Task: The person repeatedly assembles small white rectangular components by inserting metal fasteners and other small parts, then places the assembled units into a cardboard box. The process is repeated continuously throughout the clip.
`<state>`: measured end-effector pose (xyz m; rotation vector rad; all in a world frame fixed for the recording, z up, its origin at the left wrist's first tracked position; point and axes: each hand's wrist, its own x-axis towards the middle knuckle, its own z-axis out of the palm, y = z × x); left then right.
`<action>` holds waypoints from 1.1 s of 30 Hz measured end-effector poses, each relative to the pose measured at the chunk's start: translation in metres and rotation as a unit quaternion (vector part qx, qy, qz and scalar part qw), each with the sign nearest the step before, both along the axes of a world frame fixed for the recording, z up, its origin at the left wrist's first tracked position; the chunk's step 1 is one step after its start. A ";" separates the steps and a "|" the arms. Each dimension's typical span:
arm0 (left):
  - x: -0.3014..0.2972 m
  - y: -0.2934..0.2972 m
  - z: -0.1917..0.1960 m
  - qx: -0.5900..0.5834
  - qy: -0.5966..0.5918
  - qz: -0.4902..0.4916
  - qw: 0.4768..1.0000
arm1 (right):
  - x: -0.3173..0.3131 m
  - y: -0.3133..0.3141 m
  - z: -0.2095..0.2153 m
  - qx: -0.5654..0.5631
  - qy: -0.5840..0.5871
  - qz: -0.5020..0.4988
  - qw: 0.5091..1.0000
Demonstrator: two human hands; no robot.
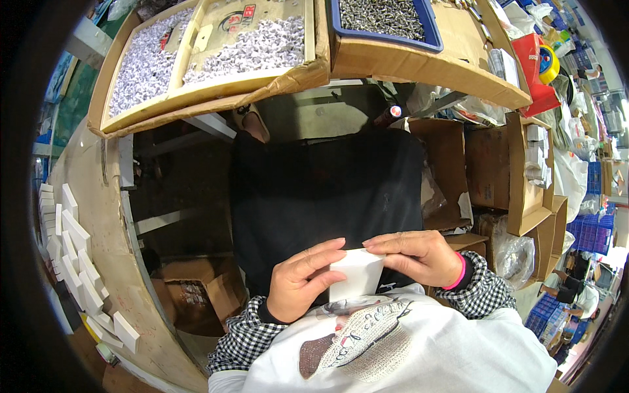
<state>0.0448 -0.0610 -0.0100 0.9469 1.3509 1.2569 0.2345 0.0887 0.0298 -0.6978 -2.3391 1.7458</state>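
A small white box (356, 274) is held upright between my two hands, close to my body above my lap. My left hand (303, 278) grips its left side, fingers along the top edge and thumb on the near face. My right hand (419, 257) closes on the right side, fingertips at the upper right corner. The box's underside and far face are hidden. Ahead, a wooden tray (178, 49) holds many small white pieces. Beside it, a blue tray (390, 40) is filled with small metal parts.
Many white boxes (78, 239) lie piled on the wooden table (98, 190) at left. Open cardboard boxes (488, 164) stand at right, one holding stacked white packets (537, 157). A red box (534, 72) and a yellow tape roll (549, 64) sit at far right.
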 end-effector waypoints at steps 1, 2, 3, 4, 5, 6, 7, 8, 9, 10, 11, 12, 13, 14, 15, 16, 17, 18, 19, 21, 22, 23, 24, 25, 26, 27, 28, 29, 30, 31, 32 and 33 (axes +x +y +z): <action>0.000 -0.001 -0.003 -0.012 -0.030 0.007 0.999 | 0.001 -0.002 -0.003 -0.012 0.008 -0.004 1.000; 0.000 -0.002 -0.005 -0.001 -0.036 0.010 0.999 | 0.002 -0.004 -0.006 -0.020 0.022 -0.002 1.000; 0.000 -0.004 -0.008 0.003 -0.047 0.011 0.999 | 0.002 -0.007 -0.010 -0.012 0.029 -0.013 0.999; 0.001 -0.005 -0.010 0.008 -0.065 0.012 0.998 | 0.001 -0.010 -0.013 -0.001 0.035 -0.022 0.999; 0.003 -0.006 -0.013 0.013 -0.078 0.017 0.997 | -0.001 -0.014 -0.017 0.009 0.039 -0.030 0.999; 0.004 -0.006 -0.015 0.021 -0.095 0.021 0.995 | -0.002 -0.018 -0.020 0.007 0.039 -0.042 0.998; 0.005 -0.006 -0.017 0.036 -0.120 0.028 0.992 | -0.003 -0.020 -0.021 0.004 0.041 -0.046 0.998; 0.009 -0.007 -0.018 0.044 -0.173 0.024 0.984 | -0.003 -0.021 -0.022 0.001 0.043 -0.050 0.998; 0.013 -0.006 -0.018 0.034 -0.162 0.018 0.986 | -0.004 -0.022 -0.024 -0.002 0.050 -0.059 0.997; 0.017 -0.005 -0.018 0.037 -0.157 0.011 0.987 | -0.005 -0.023 -0.024 -0.007 0.060 -0.062 0.996; 0.020 -0.004 -0.019 0.043 -0.153 0.002 0.987 | -0.008 -0.022 -0.025 -0.007 0.075 -0.072 0.995; 0.019 -0.002 -0.019 0.026 -0.122 0.000 0.992 | -0.010 -0.021 -0.026 -0.003 0.078 -0.076 0.994; 0.019 -0.001 -0.019 0.024 -0.064 0.021 0.997 | -0.013 -0.017 -0.027 0.032 0.087 -0.086 0.992; 0.018 0.002 -0.020 0.042 -0.077 0.028 0.996 | -0.015 -0.014 -0.027 0.016 0.125 -0.087 0.988; 0.018 0.005 -0.021 0.038 -0.088 0.045 0.994 | -0.016 -0.009 -0.027 0.005 0.131 -0.091 0.987; 0.018 0.007 -0.021 0.049 -0.047 0.036 0.997 | -0.017 -0.006 -0.024 0.023 0.139 -0.078 0.987; 0.016 0.010 -0.022 0.050 -0.013 0.035 0.998 | -0.017 0.000 -0.022 0.044 0.152 -0.068 0.985; 0.017 0.012 -0.022 0.052 -0.047 0.042 0.997 | -0.015 0.008 -0.017 0.064 0.164 -0.040 0.984; 0.017 0.013 -0.023 0.058 -0.091 0.042 0.993 | -0.006 0.019 -0.010 0.102 0.131 -0.053 0.985; 0.019 0.012 -0.023 0.031 0.065 0.100 0.992 | 0.018 0.055 0.005 0.193 0.125 -0.205 0.951; 0.018 0.010 -0.023 -0.023 0.028 0.091 0.995 | 0.033 0.080 0.013 0.276 0.136 -0.296 0.905; 0.019 0.011 -0.024 -0.012 0.032 0.083 0.996 | 0.049 0.108 0.022 0.347 0.137 -0.382 0.846; 0.019 0.010 -0.024 -0.013 0.018 0.083 0.996 | 0.066 0.133 0.031 0.431 0.119 -0.455 0.770; 0.020 0.010 -0.023 -0.016 0.004 0.083 0.996 | 0.084 0.160 0.040 0.424 0.159 -0.504 0.735; 0.020 0.011 -0.023 -0.012 -0.005 0.081 0.997 | 0.101 0.180 0.047 0.394 0.171 -0.557 0.711; 0.020 0.012 -0.022 -0.016 -0.010 0.081 0.997 | 0.115 0.204 0.053 0.364 0.182 -0.589 0.699; 0.021 0.012 -0.021 -0.022 -0.016 0.081 0.996 | 0.126 0.223 0.058 0.338 0.114 -0.642 0.679; 0.022 0.013 -0.020 -0.028 -0.022 0.082 0.996 | 0.133 0.237 0.059 0.268 0.142 -0.639 0.707; 0.022 0.014 -0.019 -0.025 -0.018 0.081 0.996 | 0.142 0.244 0.063 0.247 0.080 -0.615 0.745; 0.023 0.015 -0.018 -0.023 -0.027 0.084 0.996 | 0.147 0.250 0.065 0.197 -0.006 -0.625 0.755; 0.024 0.016 -0.017 -0.022 -0.035 0.086 0.995 | 0.148 0.255 0.064 0.112 0.020 -0.633 0.766; 0.024 0.016 -0.016 -0.022 -0.043 0.089 0.995 | 0.149 0.257 0.065 0.110 0.048 -0.603 0.788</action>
